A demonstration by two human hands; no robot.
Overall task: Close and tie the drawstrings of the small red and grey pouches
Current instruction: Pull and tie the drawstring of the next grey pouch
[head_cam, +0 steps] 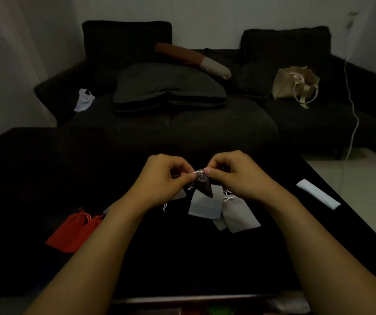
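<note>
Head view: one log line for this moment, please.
step: tying drawstring | both hands: left hand, right hand pinch cord of held grey pouch | red pouches: on table

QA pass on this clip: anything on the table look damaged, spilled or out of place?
Nothing damaged or spilled. Both hands, left hand and right hand, pinch the white drawstring of a grey pouch. The other grey pouches overlap loosely; the red pouches lie apart on the dark table.

A held pouch [203, 187] hangs above the bench [35, 178], pinched between the left hand [164, 176] and right hand [239, 175]. Just behind and right of it lie flat pouches [223, 209]. Far left of it lie two more pouches [72, 230]. A folded strip [317, 193] lies far right. The sofa [205, 123] stands behind.
</note>
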